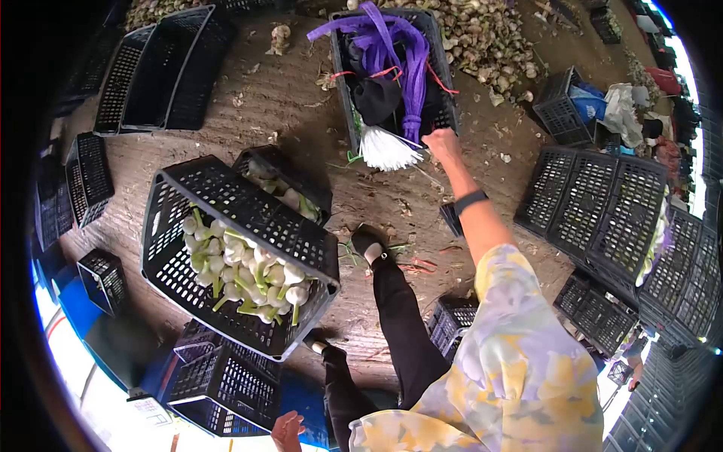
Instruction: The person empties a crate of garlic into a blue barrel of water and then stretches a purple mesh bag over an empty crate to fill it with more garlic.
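My right hand [443, 143] reaches forward to the near right corner of a black plastic crate [446, 90]. Its fingers are closed; what they grip is hidden. Beside it a fan-shaped bundle of thin white strips [385, 149] hangs over the crate's near edge. Purple mesh netting [413, 75], tied in a bunch, lies in the crate with dark cloth [375, 99] and red strings. My left hand [288, 431] hangs low at the bottom edge, fingers loosely bent and apart, with nothing visible in it. A tilted black crate [241, 188] of garlic bulbs [245, 267] stands to the left.
Loose garlic [489, 45] is heaped on the floor beyond the crate. Stacked crates [595, 203] stand at right, and more crates [169, 71] at far left. Another crate [230, 380] sits near my left hand. Red and green scraps [416, 266] lie by my foot [369, 242].
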